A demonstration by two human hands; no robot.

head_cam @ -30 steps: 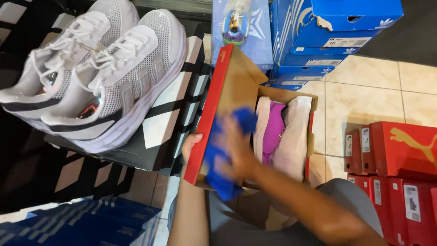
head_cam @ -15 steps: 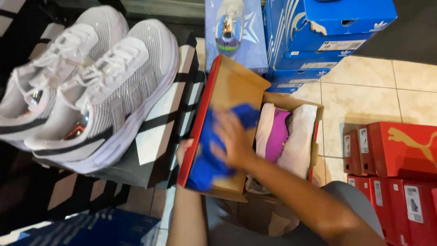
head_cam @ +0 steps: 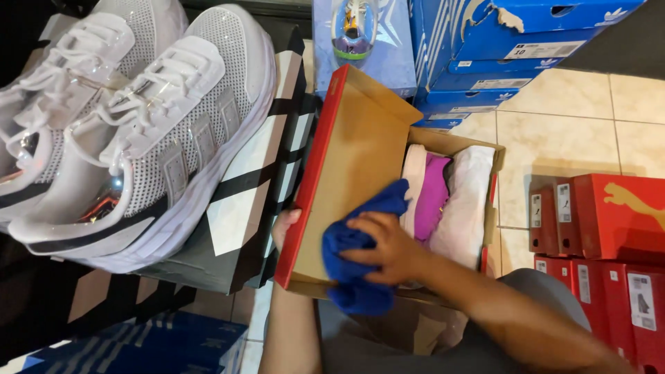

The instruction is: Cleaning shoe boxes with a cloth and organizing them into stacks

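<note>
An open red shoe box [head_cam: 353,159] with a brown cardboard inside rests on my lap, its lid flipped up to the left. Inside lie pink and purple shoes [head_cam: 433,197] beside white wrapping paper [head_cam: 467,204]. My right hand [head_cam: 384,246] presses a blue cloth [head_cam: 357,266] against the inside of the lid near the box's front edge. Only the fingers of my left hand [head_cam: 285,227] show, gripping the lid's red outer edge from below.
A pair of large white mesh sneakers [head_cam: 131,125] sits on a black-and-white box [head_cam: 253,201] at left. Blue shoe boxes [head_cam: 499,48] are stacked at the top, red ones [head_cam: 603,228] at right on the tiled floor. A small toy figure [head_cam: 355,28] stands behind the open box.
My right hand has slid the blue cloth down across the inside of the lid toward the front edge. The view has shifted slightly.
</note>
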